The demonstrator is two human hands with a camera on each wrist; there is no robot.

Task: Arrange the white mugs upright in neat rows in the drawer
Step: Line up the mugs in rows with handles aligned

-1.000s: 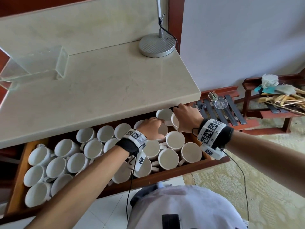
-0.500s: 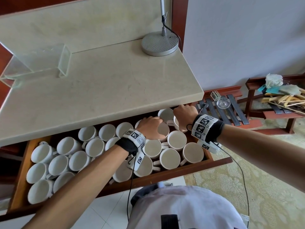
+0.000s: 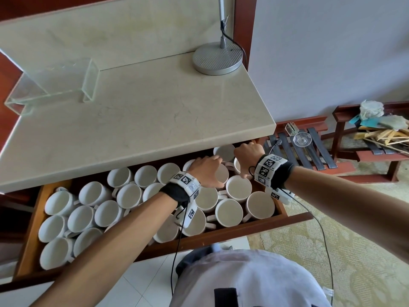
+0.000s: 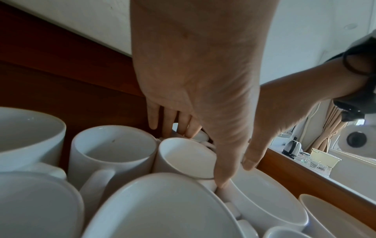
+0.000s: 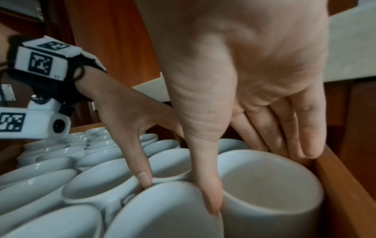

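Several white mugs (image 3: 229, 212) stand mouth-up and packed close in the open wooden drawer (image 3: 221, 237). My left hand (image 3: 210, 171) reaches over the back right group. It spans one mug (image 4: 179, 161), with its fingers (image 4: 171, 127) on the far side and its thumb wedged down the near side. My right hand (image 3: 245, 158) is beside it at the drawer's right wall. It grips another mug (image 5: 274, 201), thumb on the left of the rim and fingers (image 5: 301, 145) behind it. The countertop hides the back of the drawer.
A beige stone countertop (image 3: 132, 118) overhangs the drawer's back. It carries a lamp base (image 3: 217, 60) and a clear acrylic stand (image 3: 55, 83). A slatted wooden rack (image 3: 309, 156) with a glass dish stands on the right, on a patterned rug (image 3: 332, 251).
Both hands stay on the same mugs in the back right corner, with only small shifts. The head view has moved slightly.
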